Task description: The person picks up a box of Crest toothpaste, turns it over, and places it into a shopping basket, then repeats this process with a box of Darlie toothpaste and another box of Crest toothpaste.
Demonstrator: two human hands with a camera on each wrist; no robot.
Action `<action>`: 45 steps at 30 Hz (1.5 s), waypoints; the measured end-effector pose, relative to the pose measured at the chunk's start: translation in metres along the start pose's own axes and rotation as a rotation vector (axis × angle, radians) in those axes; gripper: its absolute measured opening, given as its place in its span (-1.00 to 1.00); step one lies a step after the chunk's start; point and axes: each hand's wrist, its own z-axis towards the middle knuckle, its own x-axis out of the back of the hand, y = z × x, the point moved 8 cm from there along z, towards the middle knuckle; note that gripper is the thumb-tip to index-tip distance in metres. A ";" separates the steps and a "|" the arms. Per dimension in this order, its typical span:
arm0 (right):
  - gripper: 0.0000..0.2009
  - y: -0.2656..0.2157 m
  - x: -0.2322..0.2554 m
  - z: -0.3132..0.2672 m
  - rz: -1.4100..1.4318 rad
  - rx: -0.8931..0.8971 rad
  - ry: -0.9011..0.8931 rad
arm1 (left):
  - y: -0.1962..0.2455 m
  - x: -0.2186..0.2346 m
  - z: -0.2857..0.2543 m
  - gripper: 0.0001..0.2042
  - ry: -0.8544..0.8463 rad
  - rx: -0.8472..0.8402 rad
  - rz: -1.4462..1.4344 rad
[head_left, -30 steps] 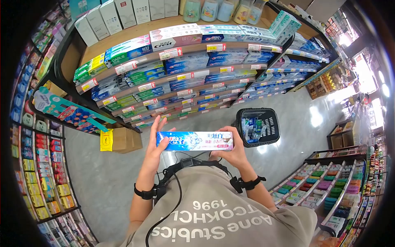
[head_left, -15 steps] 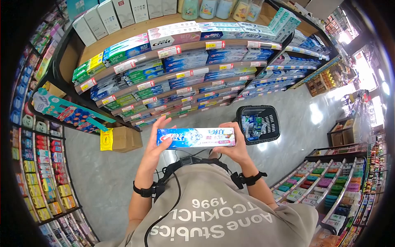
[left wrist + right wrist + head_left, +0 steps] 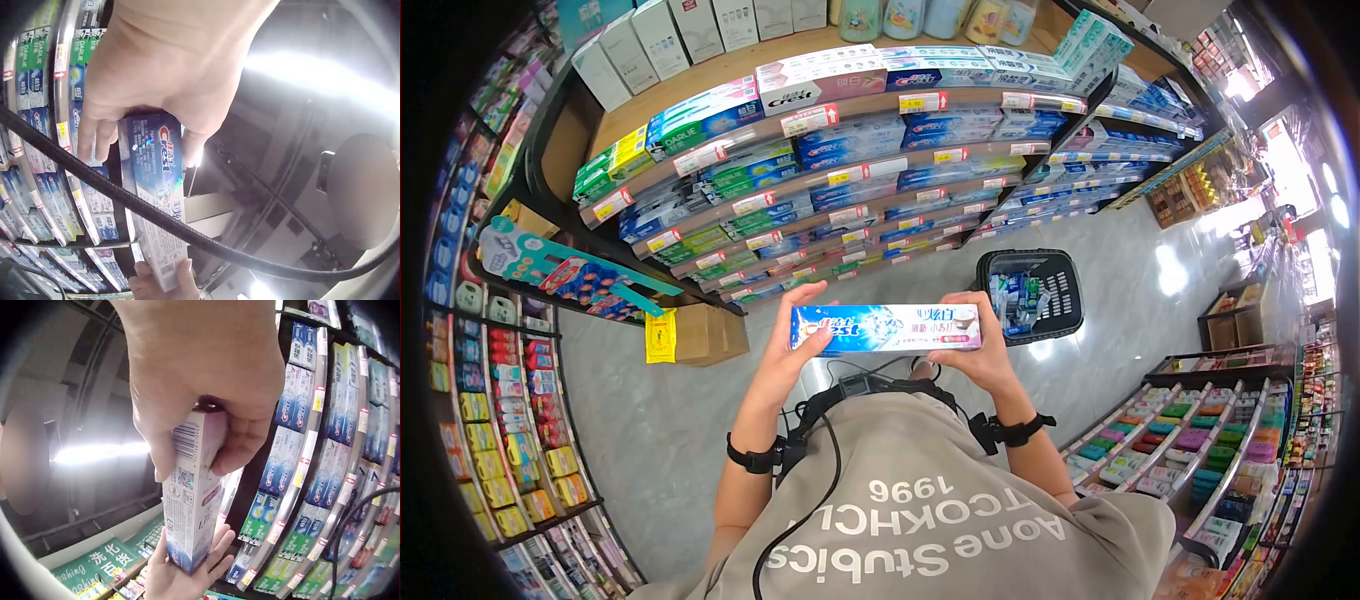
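A blue and white Crest toothpaste box (image 3: 870, 330) is held level between both hands in front of the body. My left hand (image 3: 792, 350) grips its blue end, thumb over the printed front and fingers behind. My right hand (image 3: 983, 350) pinches the whiter end, the thumb along the lower edge. In the left wrist view the box (image 3: 153, 156) shows a side with small print, and the left hand (image 3: 165, 69) spans its top end. The right wrist view shows a barcode on the box (image 3: 187, 487), beneath the right hand (image 3: 206, 375).
A curved shelf (image 3: 840, 175) stocked with several rows of toothpaste boxes stands ahead. On the floor to the right is a black basket (image 3: 1060, 305) with packages in it. A cardboard box (image 3: 712, 335) stands at the left by the shelf. Another display rack (image 3: 1160, 440) is at the right.
Both hands have shifted the toothpaste box slightly forward and to the right, keeping their grip. Its printed front faces up throughout.
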 end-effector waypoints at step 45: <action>-0.63 -0.005 -0.046 0.007 0.210 -0.126 -0.077 | 0.026 0.032 -0.010 -0.41 0.076 -0.092 0.098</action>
